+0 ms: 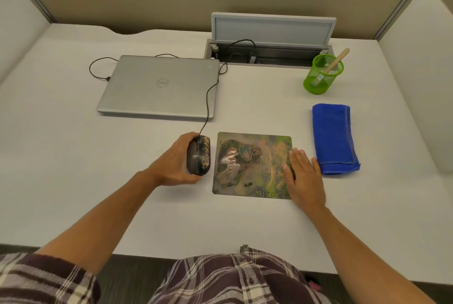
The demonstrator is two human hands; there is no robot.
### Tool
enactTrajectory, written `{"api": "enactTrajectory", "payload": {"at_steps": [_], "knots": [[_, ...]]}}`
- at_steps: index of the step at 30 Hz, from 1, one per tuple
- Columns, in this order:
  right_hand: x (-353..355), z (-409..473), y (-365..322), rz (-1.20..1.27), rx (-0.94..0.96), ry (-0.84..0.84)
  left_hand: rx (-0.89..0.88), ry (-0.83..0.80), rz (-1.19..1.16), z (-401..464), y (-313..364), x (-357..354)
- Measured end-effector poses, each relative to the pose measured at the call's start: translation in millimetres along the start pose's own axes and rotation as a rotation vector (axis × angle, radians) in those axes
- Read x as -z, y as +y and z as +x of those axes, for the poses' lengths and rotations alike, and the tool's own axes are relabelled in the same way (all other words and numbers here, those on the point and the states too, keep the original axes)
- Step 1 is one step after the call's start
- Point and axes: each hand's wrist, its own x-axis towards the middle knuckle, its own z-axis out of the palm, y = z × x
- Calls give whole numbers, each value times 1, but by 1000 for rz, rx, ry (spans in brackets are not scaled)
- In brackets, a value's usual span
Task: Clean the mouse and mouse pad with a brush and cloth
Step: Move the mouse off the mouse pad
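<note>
- Head view, risks first: your left hand [180, 160] grips the mouse [199, 155] from its left side, just off the left edge of the mouse pad [247, 164]. Tan grit is crusted over the mouse's top and right side, so tilting or shaking it would likely scatter crumbs over the white bench [73, 156].
- The mouse cable [208, 100] runs up across the closed laptop [159, 86] to the open cable hatch [269, 56]. Lifting the mouse far towards you could pull that cord taut and drag it over the laptop.
- The pad is smeared with pale residue near its middle. If your flat hand slides, it could spread the dirt or shift the pad.
- The brush [335, 62] stands in a green mesh cup [322, 74] at the far right. A hurried reach may tip the light cup.
- Hand pose: your left arm stretches forward, fingers curled around the mouse. Your right hand [304, 175] lies open, palm down, on the pad's right edge, holding nothing.
- The folded blue cloth [333, 138] lies just beside that right hand, untouched.
</note>
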Motion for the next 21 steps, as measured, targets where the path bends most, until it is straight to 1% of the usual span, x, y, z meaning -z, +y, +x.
{"api": "enactTrajectory", "payload": {"at_steps": [5, 14, 21], "knots": [[1, 0, -1, 2, -5, 3, 66, -12, 11, -16, -22, 15], [0, 0, -3, 21, -13, 0, 129, -46, 33, -36, -46, 27], [0, 1, -3, 20, -22, 6, 143, -57, 26, -36, -53, 28]]}}
